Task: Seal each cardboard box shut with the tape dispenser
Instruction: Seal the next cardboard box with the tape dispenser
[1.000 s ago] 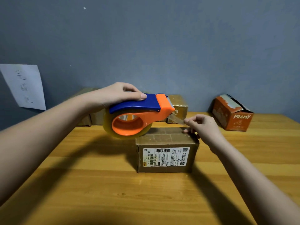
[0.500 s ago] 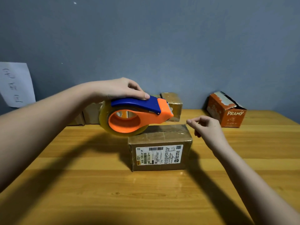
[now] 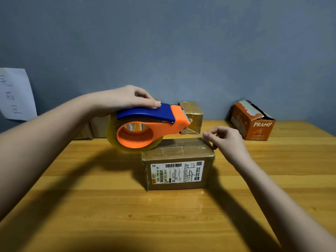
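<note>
A small brown cardboard box (image 3: 177, 153) with a white shipping label on its front stands mid-table, its top flaps closed. My left hand (image 3: 123, 100) grips the blue handle of the orange tape dispenser (image 3: 145, 130), which hovers just above the box's left top edge and carries a roll of clear tape. A thin strip of clear tape (image 3: 196, 130) runs from the dispenser's nose to my right hand (image 3: 227, 140). That hand pinches the tape's end between thumb and forefinger above the box's right back corner.
Several brown boxes (image 3: 191, 113) stand along the grey wall behind the dispenser. An opened orange PRAMY box (image 3: 254, 122) sits at the back right. A white paper sheet (image 3: 16, 93) hangs on the wall at left. The wooden table (image 3: 127, 215) fills the foreground.
My right hand has drawn away from the dispenser's nose toward the box's right edge, with tape stretched between. The dispenser has stayed above the box's left side.
</note>
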